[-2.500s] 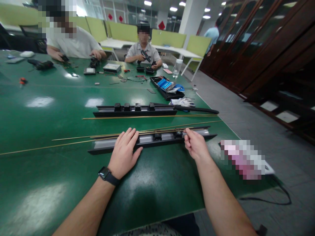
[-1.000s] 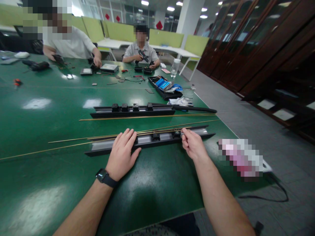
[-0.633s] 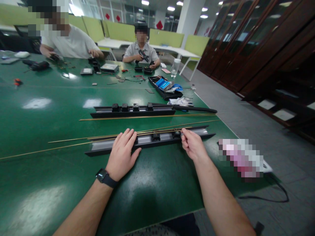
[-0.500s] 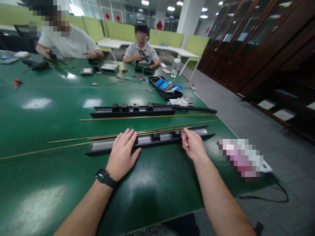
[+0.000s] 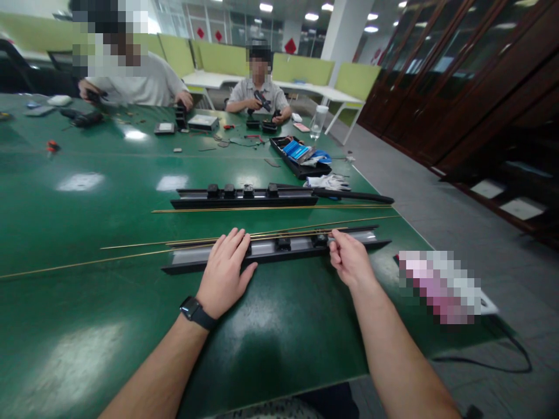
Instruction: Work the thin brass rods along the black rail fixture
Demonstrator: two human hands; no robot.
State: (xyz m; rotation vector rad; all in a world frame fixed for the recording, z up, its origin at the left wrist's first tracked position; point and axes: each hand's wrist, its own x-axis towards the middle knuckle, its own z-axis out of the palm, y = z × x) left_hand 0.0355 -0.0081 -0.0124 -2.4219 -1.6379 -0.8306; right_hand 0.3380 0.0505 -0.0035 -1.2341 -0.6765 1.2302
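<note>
I can read no text, label, brand or number anywhere in this view. The red diamond-shaped signs [image 5: 290,45] hung on the glass far beyond my hands are too small for me to make out any character. The blue packets [image 5: 295,151] in the black tray past my right hand show no lettering I can tell. The black watch [image 5: 195,311] on my left wrist faces away, so its screen is unreadable.

bare table [image 5: 283,326] near; rods [image 5: 131,254], second rail [image 5: 244,198] beyond.
</note>
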